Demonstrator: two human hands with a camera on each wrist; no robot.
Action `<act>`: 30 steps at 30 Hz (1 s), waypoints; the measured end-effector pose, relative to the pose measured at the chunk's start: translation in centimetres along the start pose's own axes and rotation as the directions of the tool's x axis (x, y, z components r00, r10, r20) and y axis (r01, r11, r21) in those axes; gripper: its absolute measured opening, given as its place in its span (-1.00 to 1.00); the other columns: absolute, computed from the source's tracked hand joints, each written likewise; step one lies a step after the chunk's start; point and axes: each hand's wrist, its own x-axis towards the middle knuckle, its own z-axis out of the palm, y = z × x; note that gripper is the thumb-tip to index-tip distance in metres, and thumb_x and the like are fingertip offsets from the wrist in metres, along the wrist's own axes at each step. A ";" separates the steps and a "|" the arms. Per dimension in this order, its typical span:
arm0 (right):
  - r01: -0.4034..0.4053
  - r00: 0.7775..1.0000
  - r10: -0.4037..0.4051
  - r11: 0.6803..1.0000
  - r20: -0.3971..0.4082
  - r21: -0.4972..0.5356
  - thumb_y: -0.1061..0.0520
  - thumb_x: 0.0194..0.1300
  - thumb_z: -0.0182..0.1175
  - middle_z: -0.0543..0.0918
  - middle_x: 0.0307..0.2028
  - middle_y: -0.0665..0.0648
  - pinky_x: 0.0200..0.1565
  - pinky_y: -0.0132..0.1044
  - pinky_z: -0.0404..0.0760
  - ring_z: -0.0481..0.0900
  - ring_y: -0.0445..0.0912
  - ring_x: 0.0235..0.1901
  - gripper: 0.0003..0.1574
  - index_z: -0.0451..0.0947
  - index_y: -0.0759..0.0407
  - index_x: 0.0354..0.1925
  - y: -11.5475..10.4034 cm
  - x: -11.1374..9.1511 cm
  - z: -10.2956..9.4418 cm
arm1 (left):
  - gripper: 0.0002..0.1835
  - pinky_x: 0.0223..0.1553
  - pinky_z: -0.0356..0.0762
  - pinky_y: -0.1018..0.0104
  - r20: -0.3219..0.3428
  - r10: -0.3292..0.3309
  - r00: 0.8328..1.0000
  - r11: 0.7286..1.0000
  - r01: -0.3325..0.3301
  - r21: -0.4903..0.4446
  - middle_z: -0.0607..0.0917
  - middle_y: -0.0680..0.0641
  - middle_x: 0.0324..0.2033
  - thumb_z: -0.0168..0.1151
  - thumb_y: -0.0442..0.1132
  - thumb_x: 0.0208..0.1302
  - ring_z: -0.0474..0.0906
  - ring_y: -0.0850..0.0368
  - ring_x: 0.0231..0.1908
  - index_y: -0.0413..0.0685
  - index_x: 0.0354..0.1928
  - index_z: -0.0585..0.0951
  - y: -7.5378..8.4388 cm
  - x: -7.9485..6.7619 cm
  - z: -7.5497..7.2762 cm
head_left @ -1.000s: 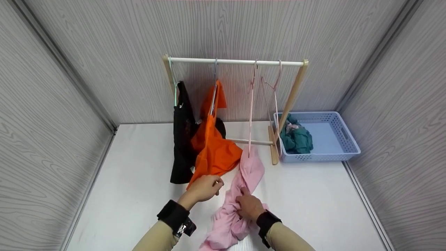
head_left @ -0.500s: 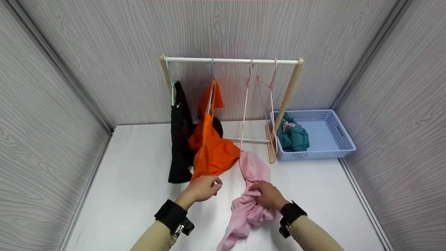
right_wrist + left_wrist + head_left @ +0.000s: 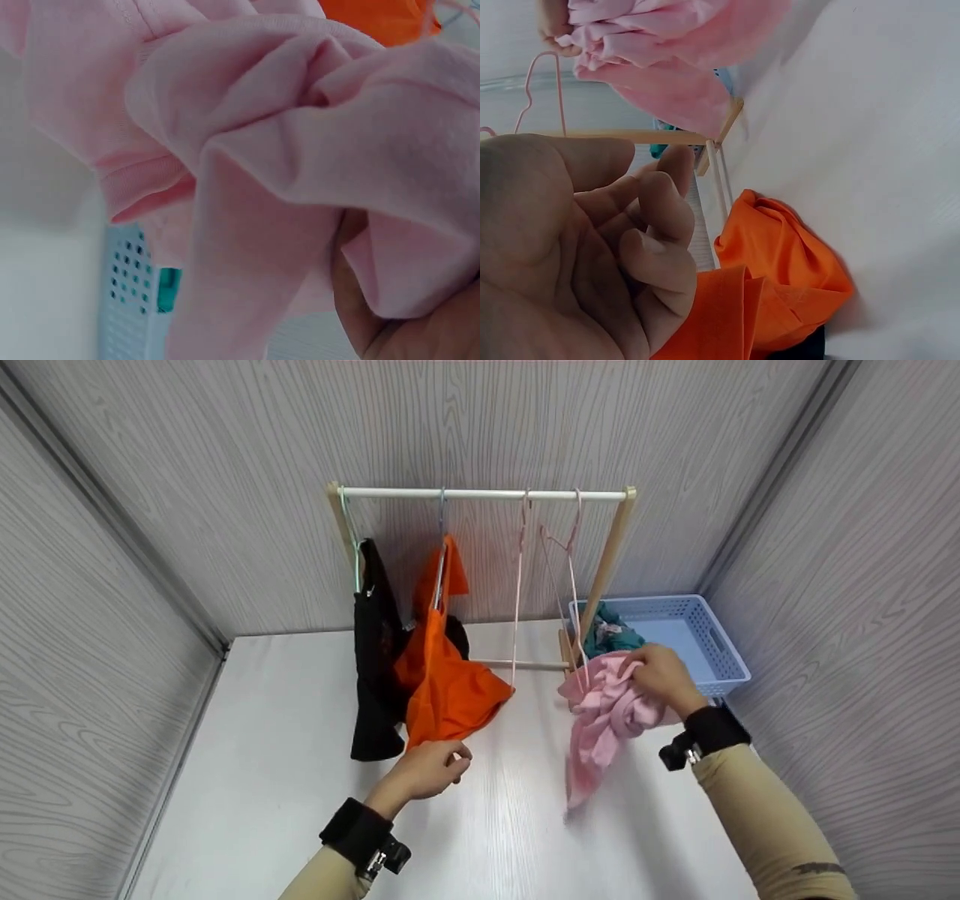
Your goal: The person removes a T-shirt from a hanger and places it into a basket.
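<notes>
My right hand (image 3: 664,679) grips a bunched pink shirt (image 3: 611,712) in the air at the right, in front of the basket. Its loose end hangs down, and in the right wrist view a hemmed edge of the shirt (image 3: 150,180) shows. The cloth hides most of the fingers there. My left hand (image 3: 427,769) hovers by the lower edge of an orange garment (image 3: 457,690) hanging on the rack. In the left wrist view the fingers of my left hand (image 3: 652,232) are loosely curled with nothing seen between them; the orange cloth (image 3: 780,247) lies behind.
A small rack with a white rail (image 3: 480,494) stands at the back. From it hang a black garment (image 3: 375,675) and two bare pink hangers, one bare hanger (image 3: 517,607) left of the other hanger (image 3: 574,585). A blue basket (image 3: 731,671) behind the pink shirt holds green cloth (image 3: 611,634).
My right hand has lifted the pink shirt off the table and carried it right and back toward the basket. My left hand has stayed by the orange garment.
</notes>
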 end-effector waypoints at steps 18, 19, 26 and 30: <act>-0.273 0.893 0.245 0.962 -0.378 -0.022 0.26 0.22 0.00 0.39 0.14 0.44 0.16 0.24 0.38 0.44 0.37 0.10 -0.64 0.64 0.33 -0.11 1.7 5.9 -7.2 | -0.74 -0.51 0.41 0.34 0.029 0.011 1.000 0.998 -0.010 -0.055 0.70 -0.01 -0.50 0.07 -0.10 0.41 0.44 0.26 -0.60 -0.07 -0.04 0.62 -0.6 -2.8 1.4; -0.286 0.891 0.263 0.958 -0.369 -0.009 0.26 0.23 -0.01 0.37 0.17 0.46 0.19 0.23 0.36 0.42 0.38 0.13 -0.62 0.63 0.35 -0.07 2.3 5.8 -6.6 | -0.74 -0.50 0.41 0.34 0.032 0.010 0.999 0.998 -0.008 -0.056 0.69 -0.01 -0.51 0.07 -0.10 0.40 0.44 0.26 -0.60 -0.07 -0.04 0.63 -0.6 -3.0 1.5; -0.300 0.902 0.326 0.945 -0.285 0.132 0.24 0.27 -0.01 0.23 0.26 0.53 0.31 0.18 0.26 0.26 0.36 0.26 -0.53 0.52 0.51 0.06 5.8 3.9 -1.2 | -0.77 -0.49 0.40 0.32 0.041 -0.027 0.999 0.998 0.029 -0.064 0.68 0.01 -0.52 0.08 -0.14 0.40 0.44 0.24 -0.59 -0.07 -0.06 0.63 -0.7 -4.5 1.8; -0.260 0.936 0.297 0.945 -0.189 0.198 0.28 0.25 0.02 0.10 0.36 0.52 0.32 0.24 0.24 0.14 0.38 0.35 -0.51 0.45 0.50 0.12 6.6 3.0 0.5 | -0.76 -0.48 0.41 0.32 0.038 -0.021 0.999 0.998 0.023 -0.060 0.68 0.02 -0.51 0.07 -0.16 0.40 0.45 0.24 -0.59 -0.08 -0.05 0.63 -0.6 -4.4 1.9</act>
